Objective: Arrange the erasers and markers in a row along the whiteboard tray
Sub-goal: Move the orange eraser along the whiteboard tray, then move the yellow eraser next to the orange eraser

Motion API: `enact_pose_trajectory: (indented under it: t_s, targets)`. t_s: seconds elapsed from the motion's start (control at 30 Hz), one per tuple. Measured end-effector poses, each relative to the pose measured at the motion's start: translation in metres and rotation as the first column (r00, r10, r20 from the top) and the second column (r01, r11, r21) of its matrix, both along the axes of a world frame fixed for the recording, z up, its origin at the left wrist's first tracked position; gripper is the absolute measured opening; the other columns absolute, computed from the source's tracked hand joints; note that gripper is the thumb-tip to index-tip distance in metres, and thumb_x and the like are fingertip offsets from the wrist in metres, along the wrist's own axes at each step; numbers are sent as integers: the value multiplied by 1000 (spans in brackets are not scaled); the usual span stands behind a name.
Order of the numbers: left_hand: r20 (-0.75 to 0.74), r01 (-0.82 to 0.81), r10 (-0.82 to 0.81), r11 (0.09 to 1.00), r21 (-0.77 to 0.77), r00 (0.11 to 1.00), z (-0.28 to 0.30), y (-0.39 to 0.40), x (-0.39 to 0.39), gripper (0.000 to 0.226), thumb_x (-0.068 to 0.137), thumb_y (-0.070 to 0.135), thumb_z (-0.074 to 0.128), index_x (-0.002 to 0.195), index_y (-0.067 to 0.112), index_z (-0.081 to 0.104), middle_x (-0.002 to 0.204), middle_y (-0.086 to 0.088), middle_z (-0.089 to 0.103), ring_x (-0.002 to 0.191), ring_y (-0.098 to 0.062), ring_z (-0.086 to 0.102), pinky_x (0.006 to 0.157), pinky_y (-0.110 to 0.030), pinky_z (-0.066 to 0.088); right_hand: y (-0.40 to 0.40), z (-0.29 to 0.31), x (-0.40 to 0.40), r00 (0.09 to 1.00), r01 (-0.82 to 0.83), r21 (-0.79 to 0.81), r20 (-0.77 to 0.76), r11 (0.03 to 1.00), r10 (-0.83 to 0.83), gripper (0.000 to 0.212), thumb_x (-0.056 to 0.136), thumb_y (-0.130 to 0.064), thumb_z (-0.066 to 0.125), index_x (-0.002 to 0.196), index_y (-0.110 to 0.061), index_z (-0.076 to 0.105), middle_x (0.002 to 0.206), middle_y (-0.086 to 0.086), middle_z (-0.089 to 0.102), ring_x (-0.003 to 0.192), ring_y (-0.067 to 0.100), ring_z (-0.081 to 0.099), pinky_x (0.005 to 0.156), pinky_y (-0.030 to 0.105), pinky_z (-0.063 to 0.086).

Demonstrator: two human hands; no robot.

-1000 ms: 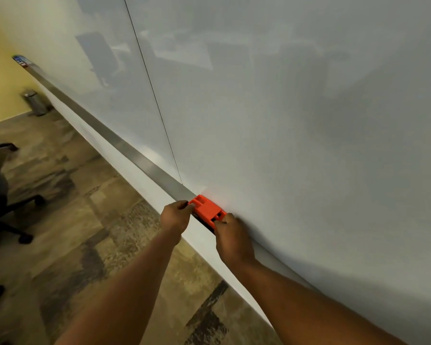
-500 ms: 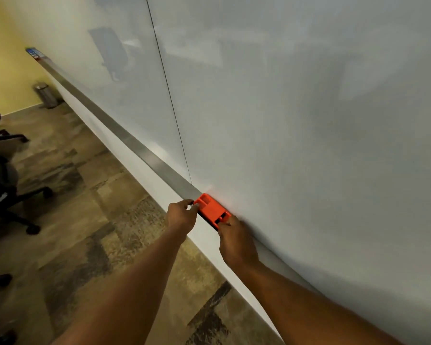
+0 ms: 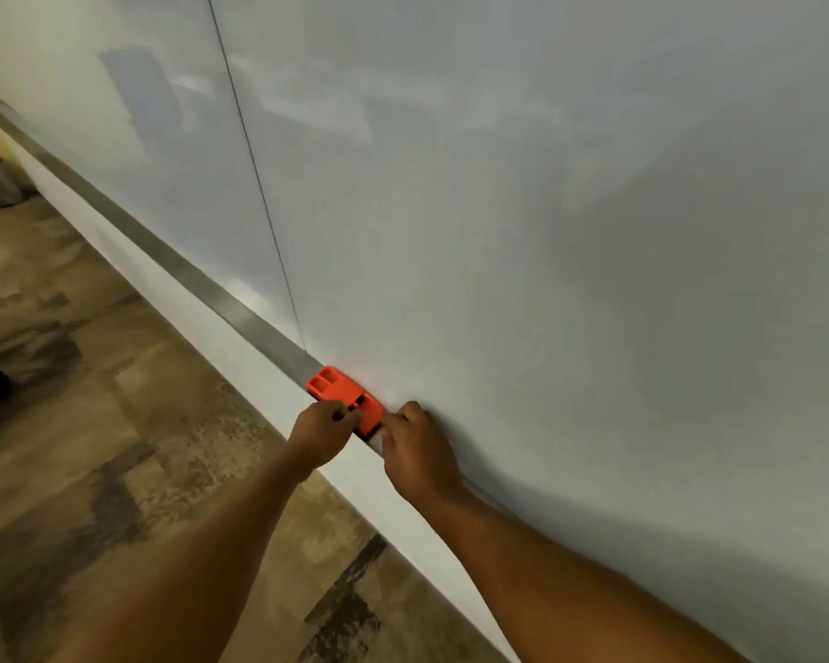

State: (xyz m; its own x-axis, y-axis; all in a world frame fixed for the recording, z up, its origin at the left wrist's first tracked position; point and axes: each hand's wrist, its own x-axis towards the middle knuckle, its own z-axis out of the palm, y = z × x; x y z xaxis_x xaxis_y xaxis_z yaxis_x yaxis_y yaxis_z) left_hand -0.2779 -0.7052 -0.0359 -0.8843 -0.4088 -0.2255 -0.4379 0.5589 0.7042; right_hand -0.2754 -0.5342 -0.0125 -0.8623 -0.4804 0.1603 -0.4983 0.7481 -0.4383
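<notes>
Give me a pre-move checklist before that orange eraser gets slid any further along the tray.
1. Eraser sits on the tray: ok.
2. Left hand on its front edge: ok.
3. Right hand at its near end: ok; whether it grips, cannot tell.
4. Tray beyond the eraser free of things: ok as far as seen.
5. Eraser flush against the whiteboard: cannot tell.
6. Markers in view to line up: not ok, none seen.

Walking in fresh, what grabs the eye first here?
A bright orange plastic eraser sits on the long metal whiteboard tray, low in the middle. The left hand and right hand pinch its near end from either side. Above spreads a huge blank white whiteboard.
</notes>
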Motion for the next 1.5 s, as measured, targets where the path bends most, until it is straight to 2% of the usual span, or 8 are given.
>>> enact_pose_trajectory:
  t_s: [0.23, 0.43, 0.63, 0.77, 0.93, 1.23, 1.37, 1.5]
  targets:
    - [99, 206, -221, 967, 149, 970, 45, 72, 23, 28, 88, 29, 60, 68, 9, 60, 64, -5, 59, 50, -16, 45, 44, -22, 36, 72, 26, 34, 995, 57, 14, -85, 998, -56, 22, 94, -17, 46, 107, -13, 63, 112, 7, 57, 98, 27, 57, 79, 39, 51]
    - [274, 401, -440, 896, 191, 855, 66, 164, 57, 21, 89, 23, 57, 74, 10, 65, 71, -5, 63, 56, -17, 50, 49, -23, 38, 158, 39, 75, 982, 152, -36, -110, 988, -155, 25, 94, -21, 43, 106, -15, 64, 109, 3, 62, 96, 23, 61, 77, 38, 53]
    - [311, 553, -590, 807, 207, 745, 74, 279, 93, 16, 88, 19, 55, 85, 10, 67, 78, -4, 67, 62, -15, 58, 56, -22, 45, 265, 43, 123, 954, 270, -37, -126, 962, -272, 26, 94, -25, 42, 99, -16, 66, 96, 1, 69, 86, 23, 64, 72, 39, 53]
    - [291, 657, -695, 718, 231, 658, 76, 359, 116, 15, 88, 10, 54, 88, 4, 67, 83, -13, 66, 63, -18, 59, 57, -23, 49, 337, 40, 157, 928, 343, -16, -146, 939, -341, 27, 94, -29, 42, 90, -18, 67, 86, 0, 70, 77, 22, 63, 66, 35, 51]
    - [311, 850, -837, 508, 140, 450, 72, 453, 138, 22, 89, 1, 48, 101, -9, 64, 92, -20, 65, 86, -32, 63, 72, -32, 45, 421, 34, 201, 898, 427, 49, -141, 903, -417, 28, 93, -30, 44, 84, -18, 67, 82, 2, 70, 72, 23, 63, 61, 36, 48]
    - [355, 855, -879, 429, 291, 319, 49, 593, 180, 10, 87, 12, 62, 89, 6, 69, 74, -9, 66, 50, -11, 60, 47, -20, 48, 563, 12, 286, 755, 653, 173, -214, 737, -619, 23, 80, -38, 50, 74, -20, 63, 68, 1, 67, 61, 23, 63, 51, 24, 33]
    - [344, 858, -911, 356, 370, 229, 38, 652, 211, 12, 88, 17, 57, 82, 10, 65, 76, -9, 64, 55, -16, 56, 50, -22, 44, 619, 9, 323, 680, 733, 192, -247, 653, -691, 21, 79, -37, 57, 71, -19, 61, 63, 3, 64, 56, 24, 62, 50, 24, 31]
    - [295, 856, -942, 284, 433, 163, 32, 703, 244, 11, 89, 16, 54, 87, 8, 61, 78, -9, 60, 60, -19, 50, 55, -24, 38, 665, 12, 358, 604, 797, 182, -242, 576, -760, 28, 82, -38, 48, 72, -16, 60, 66, 6, 65, 60, 30, 63, 49, 28, 39]
